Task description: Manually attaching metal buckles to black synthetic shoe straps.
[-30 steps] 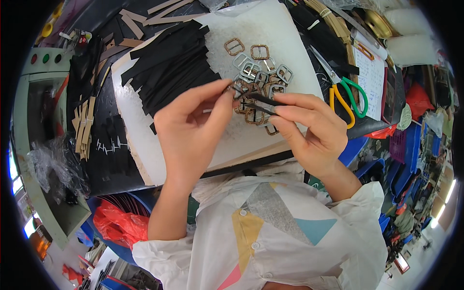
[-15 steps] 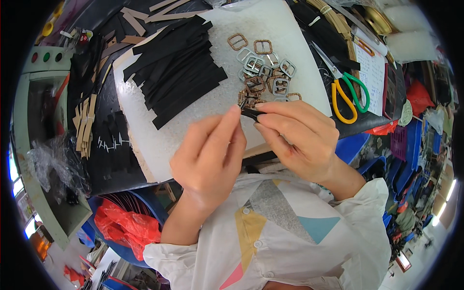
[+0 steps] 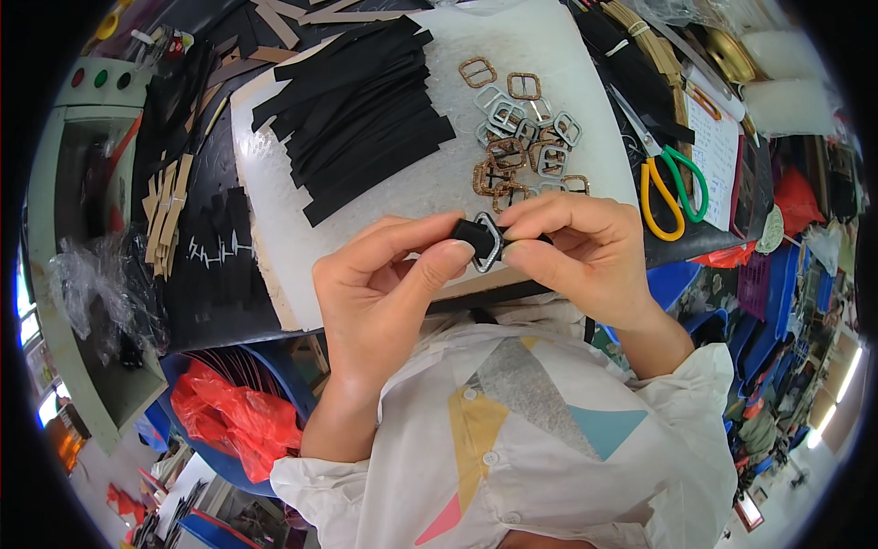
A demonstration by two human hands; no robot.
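Note:
A grey, sparkly four-sided buckle is held on edge between my hands, just above the near edge of a white board. A black strap passes through it. My left hand is closed, thumb and forefinger pinching the strap on the left side of the buckle. My right hand pinches at the buckle's right side, where more black strap shows behind the fingers. Beyond my hands lies a loose heap of brown and grey buckles. Many black strips are stacked to its left.
Scissors with yellow and green handles lie right of the board, beside a written sheet. Bundled tan strips lie at the left, near a grey metal cabinet. Below the table edge, a blue bin holds a red plastic bag.
My hands have drawn back from the buckle heap toward me and apart. A grey buckle on the black strap now shows between them. The view has shifted slightly.

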